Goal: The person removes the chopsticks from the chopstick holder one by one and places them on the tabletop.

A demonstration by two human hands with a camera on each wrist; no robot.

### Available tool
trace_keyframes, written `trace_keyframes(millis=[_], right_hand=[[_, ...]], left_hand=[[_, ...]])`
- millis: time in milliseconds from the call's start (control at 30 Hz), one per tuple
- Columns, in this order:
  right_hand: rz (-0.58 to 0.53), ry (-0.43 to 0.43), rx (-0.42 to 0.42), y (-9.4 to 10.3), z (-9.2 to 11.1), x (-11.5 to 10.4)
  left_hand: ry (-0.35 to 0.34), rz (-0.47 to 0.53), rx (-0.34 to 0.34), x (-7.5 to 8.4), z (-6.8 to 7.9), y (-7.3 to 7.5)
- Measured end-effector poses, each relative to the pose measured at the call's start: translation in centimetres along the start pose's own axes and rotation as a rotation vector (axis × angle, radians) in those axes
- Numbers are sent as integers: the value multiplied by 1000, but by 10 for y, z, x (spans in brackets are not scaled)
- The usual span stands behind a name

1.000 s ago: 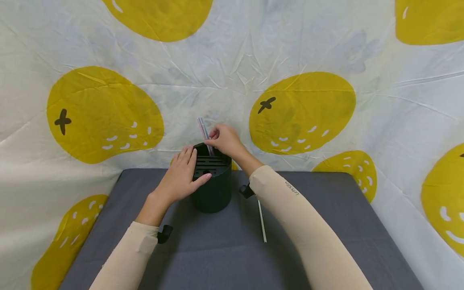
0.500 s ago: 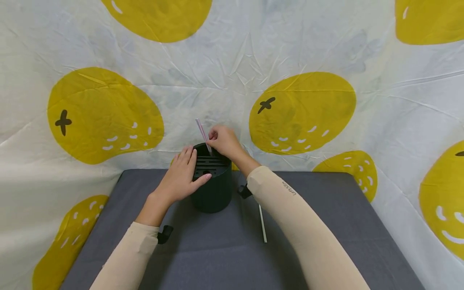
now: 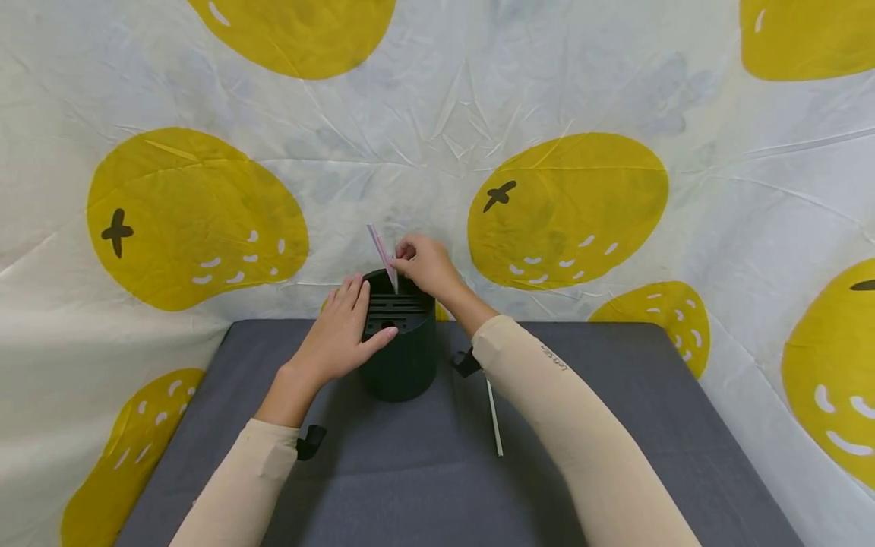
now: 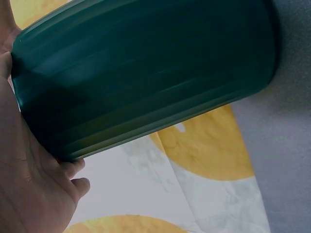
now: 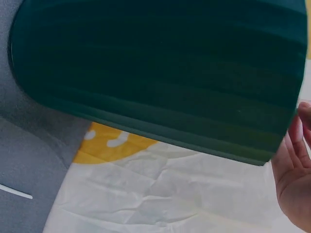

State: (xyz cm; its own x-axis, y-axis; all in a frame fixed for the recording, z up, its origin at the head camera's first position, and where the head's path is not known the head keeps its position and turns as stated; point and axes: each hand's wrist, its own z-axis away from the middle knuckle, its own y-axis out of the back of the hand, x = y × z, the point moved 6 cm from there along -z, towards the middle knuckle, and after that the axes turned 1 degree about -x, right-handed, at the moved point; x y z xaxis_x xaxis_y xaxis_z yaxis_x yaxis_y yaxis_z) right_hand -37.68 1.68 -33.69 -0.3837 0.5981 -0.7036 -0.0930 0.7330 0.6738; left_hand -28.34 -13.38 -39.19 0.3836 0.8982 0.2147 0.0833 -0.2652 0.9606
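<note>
A dark green, round holder (image 3: 399, 372) with a black slotted top stands upright on the table; its ribbed side fills much of both wrist views. My left hand (image 3: 335, 330) rests on the holder's left rim, fingers laid fairly straight along the edge and thumb reaching over the front. With thumb and forefinger, my right hand (image 3: 427, 267) pinches a slim pinkish-white stick (image 3: 380, 245) at the rear opening. The stick leans left, its lower end inside the holder; whether it is one piece or more I cannot tell.
A thin white stick (image 3: 495, 418) lies on the dark grey cloth-covered table (image 3: 403, 479), partly under my right forearm. Close behind the table hangs a white cloth (image 3: 383, 190) with big yellow fruit prints.
The bundle at the rear opening looks thinner than a second ago: a bluish-grey piece beside the pinkish one no longer shows. My left hand stays put; my right hand shifts only slightly.
</note>
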Motion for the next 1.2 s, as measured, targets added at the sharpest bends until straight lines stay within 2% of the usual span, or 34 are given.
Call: trace_keyframes(millis=[467,800,1000,1200], right_hand=[[-327,101,104,42,6,-14],[-539,144,200,89,9,-20],[-619,154,244,118,24,-29],[-660,140,254,135,38,-31]], left_hand=[[10,-5,-11,-1,-1,0],[14,-5,-17,1,-1,0],[10,-8,-19,1,-1,0],[7,-7,-27,1,0,0]])
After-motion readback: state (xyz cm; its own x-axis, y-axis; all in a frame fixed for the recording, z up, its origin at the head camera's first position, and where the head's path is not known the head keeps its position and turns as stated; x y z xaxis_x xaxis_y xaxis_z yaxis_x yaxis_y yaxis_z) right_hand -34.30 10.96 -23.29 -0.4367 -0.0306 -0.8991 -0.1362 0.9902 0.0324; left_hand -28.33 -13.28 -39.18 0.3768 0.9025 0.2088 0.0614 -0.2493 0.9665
